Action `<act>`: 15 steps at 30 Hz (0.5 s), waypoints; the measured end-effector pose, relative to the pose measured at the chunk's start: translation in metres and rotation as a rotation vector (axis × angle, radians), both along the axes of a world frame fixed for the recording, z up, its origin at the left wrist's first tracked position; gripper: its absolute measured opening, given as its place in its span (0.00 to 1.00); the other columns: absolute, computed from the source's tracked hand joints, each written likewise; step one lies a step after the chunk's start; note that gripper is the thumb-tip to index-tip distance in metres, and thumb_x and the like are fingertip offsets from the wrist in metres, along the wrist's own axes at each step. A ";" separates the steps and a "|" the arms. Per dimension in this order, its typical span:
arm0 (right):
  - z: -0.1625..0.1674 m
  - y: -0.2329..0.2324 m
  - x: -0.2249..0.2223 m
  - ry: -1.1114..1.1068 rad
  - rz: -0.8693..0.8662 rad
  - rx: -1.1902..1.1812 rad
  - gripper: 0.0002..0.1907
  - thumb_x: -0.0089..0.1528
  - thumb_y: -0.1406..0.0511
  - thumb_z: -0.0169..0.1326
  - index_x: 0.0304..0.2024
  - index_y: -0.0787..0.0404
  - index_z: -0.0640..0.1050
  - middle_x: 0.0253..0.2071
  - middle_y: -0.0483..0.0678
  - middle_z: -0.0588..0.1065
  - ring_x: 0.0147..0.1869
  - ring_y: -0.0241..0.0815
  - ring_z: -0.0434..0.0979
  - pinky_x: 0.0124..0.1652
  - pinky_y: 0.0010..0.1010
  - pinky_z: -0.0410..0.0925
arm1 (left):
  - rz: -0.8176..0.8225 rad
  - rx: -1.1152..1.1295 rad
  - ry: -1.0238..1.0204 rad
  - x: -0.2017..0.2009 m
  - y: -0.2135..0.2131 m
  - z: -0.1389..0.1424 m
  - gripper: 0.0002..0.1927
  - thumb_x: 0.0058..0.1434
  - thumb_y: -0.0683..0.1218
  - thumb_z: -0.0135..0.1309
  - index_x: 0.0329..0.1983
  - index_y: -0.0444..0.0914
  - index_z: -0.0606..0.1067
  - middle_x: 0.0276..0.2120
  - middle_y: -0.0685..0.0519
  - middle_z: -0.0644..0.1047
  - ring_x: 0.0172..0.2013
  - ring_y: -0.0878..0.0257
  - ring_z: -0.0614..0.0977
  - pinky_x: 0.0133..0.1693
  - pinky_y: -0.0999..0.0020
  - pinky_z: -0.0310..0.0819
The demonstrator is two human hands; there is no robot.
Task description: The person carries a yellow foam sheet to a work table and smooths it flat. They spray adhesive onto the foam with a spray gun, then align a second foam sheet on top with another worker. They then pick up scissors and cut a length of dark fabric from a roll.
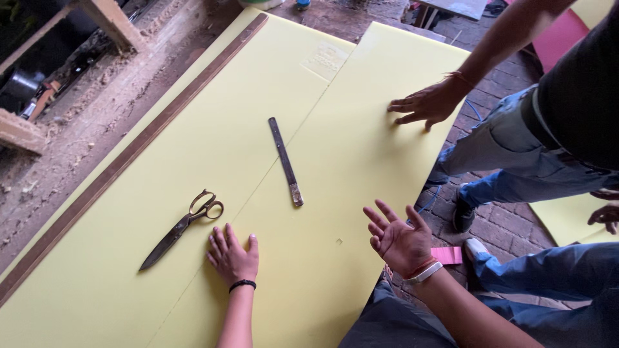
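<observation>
Now | left hand (232,258) flat, fingers spread on yellow foam sheet (193,148); right hand (400,240) lifted, open, empty | scissors (182,227), metal ruler (285,161) idle; sheet seemingly uncut

Bare yellow sheet (361,129) lies open between the hands, while scissors (182,227) crowd the left hand (232,258), a metal ruler (285,161) crosses the middle and another person's hand (427,103) blocks the far edge.
</observation>
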State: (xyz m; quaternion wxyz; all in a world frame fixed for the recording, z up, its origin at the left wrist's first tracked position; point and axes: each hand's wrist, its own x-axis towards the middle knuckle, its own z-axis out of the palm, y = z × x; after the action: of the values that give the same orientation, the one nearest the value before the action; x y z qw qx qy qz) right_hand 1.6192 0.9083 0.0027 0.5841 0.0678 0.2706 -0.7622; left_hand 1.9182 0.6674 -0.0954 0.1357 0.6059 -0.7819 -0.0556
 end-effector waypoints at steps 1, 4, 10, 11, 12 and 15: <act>0.007 0.007 -0.004 -0.068 0.003 -0.148 0.40 0.64 0.44 0.51 0.70 0.60 0.64 0.58 0.55 0.74 0.44 0.46 0.81 0.42 0.34 0.72 | -0.005 0.000 -0.003 0.001 0.001 0.001 0.44 0.60 0.67 0.49 0.75 0.44 0.59 0.75 0.44 0.56 0.74 0.47 0.55 0.70 0.42 0.42; 0.029 0.023 -0.018 -0.039 0.018 -0.334 0.43 0.65 0.42 0.52 0.74 0.59 0.63 0.59 0.56 0.71 0.47 0.48 0.80 0.48 0.38 0.72 | 0.001 0.020 -0.022 0.000 0.005 0.004 0.43 0.61 0.67 0.47 0.76 0.44 0.58 0.76 0.45 0.55 0.75 0.47 0.54 0.70 0.41 0.40; 0.057 0.044 -0.052 0.090 -0.388 0.162 0.45 0.58 0.41 0.47 0.73 0.50 0.58 0.56 0.51 0.79 0.48 0.44 0.82 0.47 0.36 0.70 | 0.004 0.004 -0.104 -0.026 0.038 -0.001 0.46 0.63 0.70 0.43 0.77 0.39 0.54 0.76 0.39 0.52 0.75 0.43 0.50 0.69 0.40 0.38; 0.060 0.050 -0.059 0.061 -0.303 -0.059 0.45 0.61 0.40 0.48 0.75 0.51 0.58 0.56 0.52 0.78 0.47 0.44 0.81 0.47 0.36 0.70 | -0.017 -0.004 -0.104 -0.033 0.047 -0.004 0.47 0.63 0.70 0.43 0.77 0.38 0.54 0.75 0.38 0.51 0.74 0.43 0.50 0.70 0.40 0.38; 0.063 0.057 -0.065 0.029 -0.211 -0.278 0.44 0.64 0.40 0.49 0.76 0.51 0.58 0.56 0.53 0.78 0.47 0.45 0.80 0.48 0.37 0.70 | -0.034 -0.011 -0.105 -0.038 0.056 -0.005 0.47 0.62 0.70 0.42 0.77 0.38 0.53 0.75 0.38 0.51 0.74 0.42 0.50 0.70 0.40 0.38; 0.071 0.069 -0.091 -0.024 -0.037 -0.627 0.45 0.66 0.39 0.50 0.78 0.51 0.57 0.56 0.52 0.78 0.45 0.44 0.79 0.49 0.39 0.70 | -0.043 0.045 -0.087 -0.045 0.080 -0.007 0.46 0.61 0.69 0.43 0.77 0.41 0.53 0.75 0.41 0.51 0.75 0.45 0.50 0.70 0.41 0.39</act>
State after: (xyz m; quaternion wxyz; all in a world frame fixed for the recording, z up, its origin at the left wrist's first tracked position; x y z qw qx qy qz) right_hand 1.5284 0.9769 0.0737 0.5659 -0.1016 0.0142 -0.8181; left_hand 1.8728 0.7472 -0.1029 0.0865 0.5937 -0.7985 -0.0495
